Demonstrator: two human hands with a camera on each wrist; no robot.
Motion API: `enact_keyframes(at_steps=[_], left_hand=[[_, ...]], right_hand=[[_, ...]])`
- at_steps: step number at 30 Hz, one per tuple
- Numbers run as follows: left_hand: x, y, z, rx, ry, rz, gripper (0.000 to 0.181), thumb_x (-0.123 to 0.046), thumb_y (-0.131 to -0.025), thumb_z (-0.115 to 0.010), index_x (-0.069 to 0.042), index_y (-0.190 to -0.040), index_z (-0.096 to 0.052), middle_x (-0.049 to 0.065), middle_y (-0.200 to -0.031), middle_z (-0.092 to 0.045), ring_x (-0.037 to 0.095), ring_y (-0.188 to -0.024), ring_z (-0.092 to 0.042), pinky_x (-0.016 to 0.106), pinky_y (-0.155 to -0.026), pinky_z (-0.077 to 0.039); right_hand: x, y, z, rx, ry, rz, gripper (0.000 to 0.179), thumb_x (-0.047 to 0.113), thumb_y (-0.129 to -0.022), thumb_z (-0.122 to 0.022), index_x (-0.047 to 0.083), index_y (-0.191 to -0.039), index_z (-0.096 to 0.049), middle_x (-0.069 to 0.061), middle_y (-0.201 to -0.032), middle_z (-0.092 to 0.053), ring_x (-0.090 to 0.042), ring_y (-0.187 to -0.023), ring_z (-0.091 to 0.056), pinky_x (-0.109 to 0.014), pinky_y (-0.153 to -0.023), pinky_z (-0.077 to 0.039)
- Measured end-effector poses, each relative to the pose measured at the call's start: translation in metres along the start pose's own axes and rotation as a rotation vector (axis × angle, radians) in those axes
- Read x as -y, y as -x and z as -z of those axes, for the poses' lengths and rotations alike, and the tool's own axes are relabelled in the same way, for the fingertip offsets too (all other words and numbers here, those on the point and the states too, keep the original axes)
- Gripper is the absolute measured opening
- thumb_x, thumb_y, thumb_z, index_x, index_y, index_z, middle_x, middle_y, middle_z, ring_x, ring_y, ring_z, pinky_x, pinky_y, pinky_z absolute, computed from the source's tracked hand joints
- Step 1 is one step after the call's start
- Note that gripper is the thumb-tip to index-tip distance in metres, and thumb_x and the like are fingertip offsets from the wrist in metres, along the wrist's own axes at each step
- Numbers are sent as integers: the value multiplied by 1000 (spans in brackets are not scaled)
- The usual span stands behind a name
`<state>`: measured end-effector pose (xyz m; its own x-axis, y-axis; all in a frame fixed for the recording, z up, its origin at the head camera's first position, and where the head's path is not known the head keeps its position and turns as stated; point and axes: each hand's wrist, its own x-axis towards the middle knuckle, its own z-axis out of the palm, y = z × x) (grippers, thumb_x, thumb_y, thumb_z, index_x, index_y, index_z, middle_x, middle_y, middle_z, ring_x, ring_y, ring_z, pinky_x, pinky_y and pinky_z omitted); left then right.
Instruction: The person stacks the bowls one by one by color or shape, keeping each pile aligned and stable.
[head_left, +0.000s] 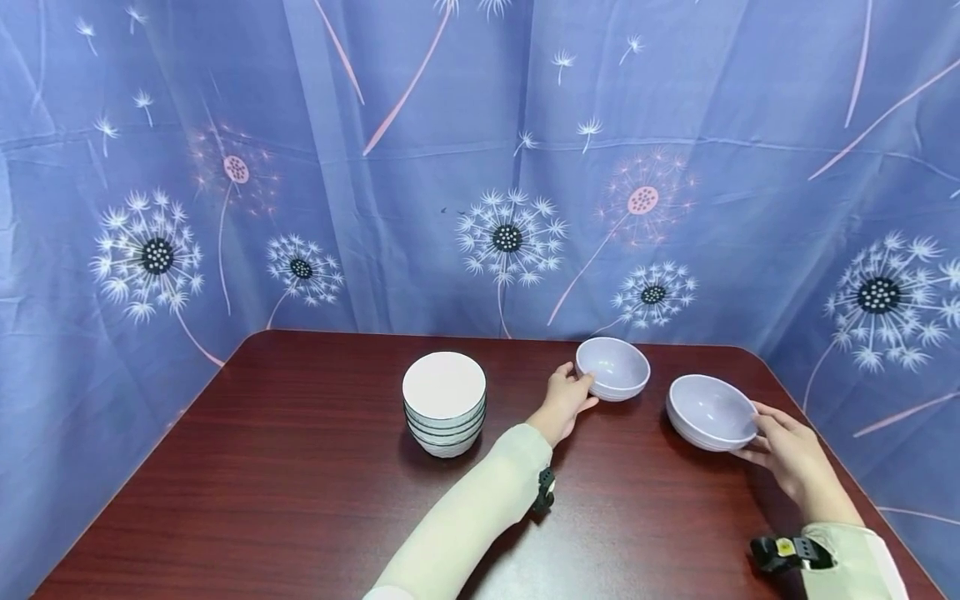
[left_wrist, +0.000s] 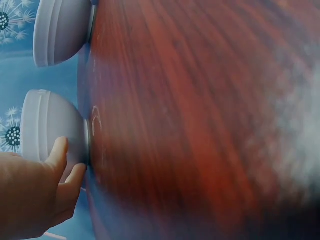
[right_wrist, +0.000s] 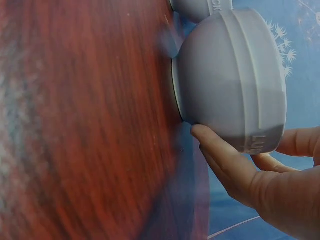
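Two pale lavender bowls stand upright at the right of the table. My left hand [head_left: 564, 407] grips the farther bowl [head_left: 617, 367] at its near left side, its fingers at the rim and outer wall. In the left wrist view, fingertips lie against that bowl's outer wall [left_wrist: 50, 120], close to its foot. My right hand [head_left: 795, 454] holds the nearer bowl [head_left: 708, 410] by its right side, with fingers over the rim and others low along the wall. Raised lettering shows on this bowl's side [right_wrist: 225, 85] in the right wrist view.
A stack of several white bowls with dark rims [head_left: 444, 400] stands left of my left hand. They rest on a dark red wood-grain table [head_left: 285, 467]. A blue curtain with dandelion prints [head_left: 420, 208] hangs behind the table and along both sides.
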<state>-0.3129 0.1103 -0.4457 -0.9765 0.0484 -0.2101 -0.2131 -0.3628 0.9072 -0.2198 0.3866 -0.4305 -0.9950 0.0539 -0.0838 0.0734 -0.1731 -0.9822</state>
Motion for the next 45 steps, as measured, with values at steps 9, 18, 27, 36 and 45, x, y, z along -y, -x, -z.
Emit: enact_keyframes(at_steps=[9, 18, 27, 36, 45], left_hand=[[3, -2, -3, 26, 95, 60, 62, 3, -89, -58, 6, -144, -29, 32, -136, -41, 39, -118, -53, 45, -86, -56], [2, 0, -3, 26, 141, 45, 63, 11, -85, -55, 6, -143, -31, 32, -136, -41, 38, -113, -57, 45, -86, -56], [0, 3, -2, 9, 114, 42, 66, 15, -80, -53, 7, -142, -34, 33, -138, -38, 39, -111, -57, 45, -84, -56], [-5, 8, 4, 4, 96, 52, 64, 15, -79, -53, 7, -140, -38, 30, -132, -44, 39, -107, -59, 46, -84, -56], [-8, 15, 15, 22, 80, 70, 62, 13, -78, -54, 6, -138, -42, 24, -115, -54, 35, -100, -62, 43, -80, -58]], right_hand=[[-2, -2, 4, 27, -28, -21, 31, 13, -101, -44, 32, -87, -66, 16, -89, -61, -8, -78, -64, -35, -66, -61], [-3, -2, 6, 59, -60, -15, 31, 13, -101, -44, 31, -89, -66, 15, -91, -61, -10, -79, -65, -35, -67, -61], [-4, -3, 7, 56, -62, -30, 33, 12, -101, -44, 31, -88, -67, 14, -90, -61, -10, -78, -65, -35, -66, -61], [-4, -3, 7, 59, -72, -24, 36, 9, -101, -42, 30, -88, -68, 10, -89, -62, -10, -77, -65, -34, -65, -61], [-2, -3, 6, 50, -64, -30, 35, 9, -100, -44, 30, -87, -68, 11, -89, -60, -10, -78, -64, -34, -66, -61]])
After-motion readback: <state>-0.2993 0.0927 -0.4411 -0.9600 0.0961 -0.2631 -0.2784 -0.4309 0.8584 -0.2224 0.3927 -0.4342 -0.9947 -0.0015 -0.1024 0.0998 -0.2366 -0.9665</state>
